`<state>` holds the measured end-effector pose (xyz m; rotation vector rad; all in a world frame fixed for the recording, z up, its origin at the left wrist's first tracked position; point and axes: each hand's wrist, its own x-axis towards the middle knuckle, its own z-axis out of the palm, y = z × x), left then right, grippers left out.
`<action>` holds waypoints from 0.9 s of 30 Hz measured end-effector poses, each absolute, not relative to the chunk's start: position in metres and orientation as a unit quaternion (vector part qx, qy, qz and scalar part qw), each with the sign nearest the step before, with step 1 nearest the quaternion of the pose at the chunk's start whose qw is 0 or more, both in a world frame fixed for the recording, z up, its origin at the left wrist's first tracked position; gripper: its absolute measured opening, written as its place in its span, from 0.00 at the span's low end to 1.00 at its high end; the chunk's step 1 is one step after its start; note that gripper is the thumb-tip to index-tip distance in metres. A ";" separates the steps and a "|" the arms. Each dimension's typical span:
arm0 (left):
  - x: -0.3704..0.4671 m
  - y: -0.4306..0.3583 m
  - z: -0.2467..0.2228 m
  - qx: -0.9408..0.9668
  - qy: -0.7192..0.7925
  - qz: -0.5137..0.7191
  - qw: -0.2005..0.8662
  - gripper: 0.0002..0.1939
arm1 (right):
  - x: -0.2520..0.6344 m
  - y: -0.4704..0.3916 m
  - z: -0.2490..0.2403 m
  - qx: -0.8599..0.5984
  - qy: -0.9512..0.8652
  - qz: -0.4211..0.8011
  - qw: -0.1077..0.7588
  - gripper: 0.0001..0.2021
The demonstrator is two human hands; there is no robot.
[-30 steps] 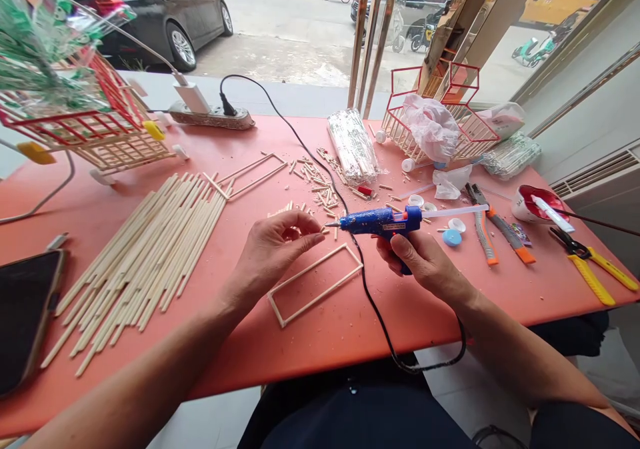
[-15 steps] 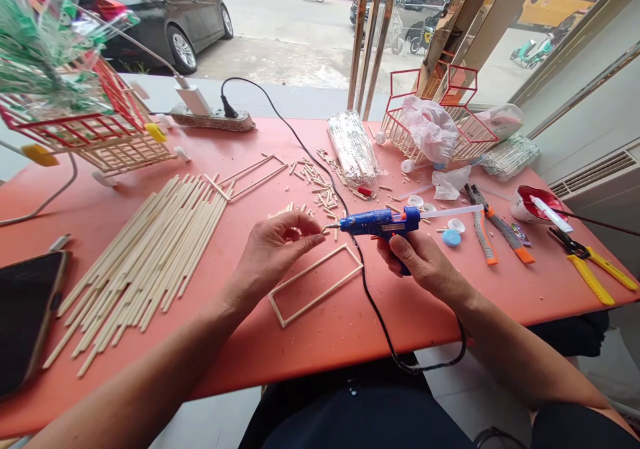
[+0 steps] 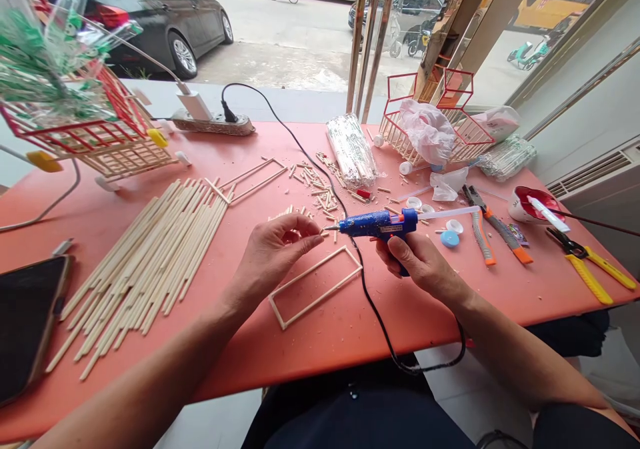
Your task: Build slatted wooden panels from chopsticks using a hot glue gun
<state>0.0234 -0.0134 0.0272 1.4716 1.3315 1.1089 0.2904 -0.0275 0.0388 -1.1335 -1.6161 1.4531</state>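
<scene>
Glue gun (image 3: 375,224), blue, is held in the right hand (image 3: 425,262), fingers wrapped around its handle, barrel roughly level. Nozzle points toward the left hand (image 3: 273,255), whose thumb and fingertips are drawn narrow just beside the tip; cannot tell whether they pinch anything. Nearer the body, a rectangular stick frame (image 3: 323,298) lies on the pink table (image 3: 245,362). Beyond: short stick pieces (image 3: 327,200). Leftward: long loose sticks (image 3: 145,262).

The glue gun (image 3: 409,220) looks plastic, the sticks (image 3: 145,259) matt wood.
</scene>
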 end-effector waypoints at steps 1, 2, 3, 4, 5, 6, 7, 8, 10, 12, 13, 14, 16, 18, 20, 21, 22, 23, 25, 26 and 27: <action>0.023 -0.013 0.027 0.587 0.532 0.440 0.421 0.11 | 0.291 -0.028 0.039 -0.435 -0.622 0.557 0.337 0.29; 0.023 -0.013 0.027 0.588 0.533 0.438 0.422 0.11 | 0.291 -0.028 0.038 -0.435 -0.623 0.557 0.337 0.29; 0.023 -0.014 0.027 0.588 0.534 0.438 0.422 0.11 | 0.291 -0.028 0.038 -0.433 -0.622 0.557 0.339 0.29; 0.023 -0.014 0.026 0.588 0.534 0.438 0.422 0.11 | 0.291 -0.028 0.038 -0.431 -0.622 0.558 0.341 0.29; 0.022 -0.014 0.026 0.588 0.534 0.438 0.421 0.11 | 0.291 -0.028 0.038 -0.428 -0.621 0.559 0.344 0.29; 0.022 -0.014 0.025 0.588 0.534 0.440 0.420 0.11 | 0.292 -0.028 0.038 -0.426 -0.621 0.560 0.346 0.29; 0.022 -0.013 0.025 0.588 0.533 0.441 0.420 0.11 | 0.292 -0.028 0.038 -0.425 -0.621 0.560 0.347 0.29; 0.023 -0.013 0.024 0.589 0.532 0.442 0.418 0.10 | 0.291 -0.028 0.038 -0.426 -0.622 0.559 0.347 0.29; 0.023 -0.013 0.023 0.593 0.529 0.442 0.417 0.10 | 0.291 -0.028 0.039 -0.429 -0.623 0.557 0.343 0.29; 0.023 -0.012 0.022 0.595 0.525 0.444 0.416 0.10 | 0.291 -0.028 0.039 -0.430 -0.622 0.557 0.343 0.29; 0.023 -0.012 0.021 0.596 0.524 0.444 0.417 0.10 | 0.291 -0.028 0.039 -0.430 -0.621 0.558 0.344 0.29; 0.023 -0.012 0.021 0.596 0.522 0.445 0.417 0.10 | 0.291 -0.028 0.039 -0.430 -0.621 0.558 0.344 0.29; 0.023 -0.012 0.020 0.598 0.517 0.446 0.420 0.10 | 0.291 -0.028 0.039 -0.431 -0.622 0.556 0.344 0.29; 0.023 -0.012 0.020 0.602 0.514 0.443 0.421 0.11 | 0.291 -0.028 0.039 -0.435 -0.623 0.552 0.343 0.29; 0.023 -0.012 0.020 0.605 0.514 0.440 0.420 0.11 | 0.291 -0.028 0.040 -0.437 -0.622 0.551 0.342 0.29; 0.023 -0.012 0.021 0.605 0.514 0.438 0.422 0.11 | 0.291 -0.028 0.040 -0.438 -0.622 0.551 0.342 0.30; 0.023 -0.012 0.021 0.603 0.512 0.438 0.426 0.11 | 0.291 -0.028 0.040 -0.438 -0.623 0.551 0.342 0.30; 0.023 -0.012 0.022 0.601 0.510 0.438 0.432 0.10 | 0.292 -0.028 0.040 -0.438 -0.624 0.550 0.341 0.30; 0.023 -0.013 0.024 0.593 0.505 0.439 0.448 0.10 | 0.292 -0.028 0.040 -0.438 -0.628 0.546 0.340 0.29; 0.024 -0.013 0.025 0.587 0.505 0.440 0.456 0.10 | 0.292 -0.028 0.040 -0.437 -0.631 0.544 0.338 0.29; 0.024 -0.013 0.026 0.579 0.505 0.441 0.463 0.10 | 0.293 -0.028 0.039 -0.437 -0.635 0.540 0.338 0.29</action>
